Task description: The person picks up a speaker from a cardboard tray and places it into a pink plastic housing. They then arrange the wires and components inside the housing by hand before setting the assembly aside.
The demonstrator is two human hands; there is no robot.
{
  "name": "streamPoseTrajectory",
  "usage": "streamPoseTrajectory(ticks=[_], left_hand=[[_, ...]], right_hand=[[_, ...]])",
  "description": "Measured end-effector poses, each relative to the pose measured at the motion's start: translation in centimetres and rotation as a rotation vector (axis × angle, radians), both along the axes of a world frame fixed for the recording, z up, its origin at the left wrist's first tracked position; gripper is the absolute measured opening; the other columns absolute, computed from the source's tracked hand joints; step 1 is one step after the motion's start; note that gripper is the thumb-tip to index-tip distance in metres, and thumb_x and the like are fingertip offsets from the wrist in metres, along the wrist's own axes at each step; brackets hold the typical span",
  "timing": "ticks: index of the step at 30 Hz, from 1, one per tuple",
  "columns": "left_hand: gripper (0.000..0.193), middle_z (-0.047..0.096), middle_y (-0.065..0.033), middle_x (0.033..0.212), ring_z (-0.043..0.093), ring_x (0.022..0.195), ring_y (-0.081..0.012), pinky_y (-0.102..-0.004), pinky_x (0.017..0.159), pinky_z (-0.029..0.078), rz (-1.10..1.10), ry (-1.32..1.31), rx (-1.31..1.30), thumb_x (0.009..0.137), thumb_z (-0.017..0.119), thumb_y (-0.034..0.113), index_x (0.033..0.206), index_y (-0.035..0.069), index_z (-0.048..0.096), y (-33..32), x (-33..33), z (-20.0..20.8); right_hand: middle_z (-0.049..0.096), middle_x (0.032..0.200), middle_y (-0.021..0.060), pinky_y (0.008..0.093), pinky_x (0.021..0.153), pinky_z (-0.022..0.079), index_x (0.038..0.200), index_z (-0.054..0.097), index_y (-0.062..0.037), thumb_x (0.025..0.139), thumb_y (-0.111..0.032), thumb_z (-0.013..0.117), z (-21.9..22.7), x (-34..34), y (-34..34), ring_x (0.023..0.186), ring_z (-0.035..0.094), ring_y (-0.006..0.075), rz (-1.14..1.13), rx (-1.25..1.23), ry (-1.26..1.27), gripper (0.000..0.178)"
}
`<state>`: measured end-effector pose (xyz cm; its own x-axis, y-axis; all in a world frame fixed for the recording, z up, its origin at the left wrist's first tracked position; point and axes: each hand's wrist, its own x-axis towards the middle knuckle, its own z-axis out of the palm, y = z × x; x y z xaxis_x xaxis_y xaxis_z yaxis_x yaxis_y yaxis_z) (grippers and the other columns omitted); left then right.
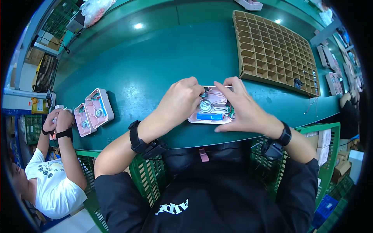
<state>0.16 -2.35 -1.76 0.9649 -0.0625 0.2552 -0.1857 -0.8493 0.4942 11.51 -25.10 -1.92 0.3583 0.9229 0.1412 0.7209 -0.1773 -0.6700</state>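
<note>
While on pink casing, both hands

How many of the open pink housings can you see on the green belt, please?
3: one under the left hand and right hand, centre; two side by side at the left. Others may be hidden.

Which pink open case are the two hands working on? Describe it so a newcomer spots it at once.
On the green table, look at the near edge, just left of the cardboard grid tray. The pink open case lies flat there between the left hand and right hand. Unlike the two pink cases farther left, it shows a blue cylinder inside.
</note>
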Motion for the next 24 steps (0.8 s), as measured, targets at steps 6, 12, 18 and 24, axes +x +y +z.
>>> streamPoseTrajectory(ticks=[6,12,18,24], left_hand=[[0.028,0.065,-0.0118,0.098,0.066,0.091,-0.0318,-0.0426,0.076,0.055,-0.171,0.081,-0.1,0.079,0.081,0.009,0.105,0.004,0.074,0.7,-0.6,2.4],[0.053,0.06,-0.0092,0.115,0.057,0.108,-0.0321,-0.0459,0.094,0.049,-0.331,0.001,0.149,0.077,0.083,0.012,0.127,0.011,0.067,-1.2,-1.7,1.5],[0.044,0.06,-0.006,0.109,0.058,0.109,-0.0287,-0.0418,0.091,0.046,-0.337,-0.001,0.315,0.081,0.076,0.009,0.124,0.011,0.066,1.6,-1.1,2.4],[0.038,0.06,-0.0059,0.109,0.059,0.105,-0.0245,-0.0371,0.086,0.046,-0.421,-0.053,0.164,0.084,0.07,0.008,0.122,0.014,0.068,-0.6,-2.0,2.2]], right_hand=[[0.053,0.135,0.0161,0.0446,0.104,0.048,0.128,0.067,-0.0068,0.071,-0.02,0.09,4.3,3.3,-0.7,0.122,0.052,0.0364,0.387,-0.019,-0.099,0.063],[0.064,0.124,0.0093,0.0425,0.098,0.051,0.098,0.075,-0.0037,0.078,-0.01,0.08,4.0,3.5,0.0,0.12,0.056,0.0321,0.459,-0.095,-0.226,0.021],[0.07,0.111,0.0101,0.039,0.088,0.053,0.095,0.074,-0.0019,0.083,-0.003,0.076,3.9,4.0,0.0,0.102,0.065,0.0284,0.357,0.108,-0.063,0.011],[0.074,0.098,0.0119,0.0369,0.078,0.055,0.103,0.076,0.0001,0.089,0.002,0.071,2.8,3.4,0.4,0.09,0.071,0.0267,0.205,0.18,0.078,0.015]])
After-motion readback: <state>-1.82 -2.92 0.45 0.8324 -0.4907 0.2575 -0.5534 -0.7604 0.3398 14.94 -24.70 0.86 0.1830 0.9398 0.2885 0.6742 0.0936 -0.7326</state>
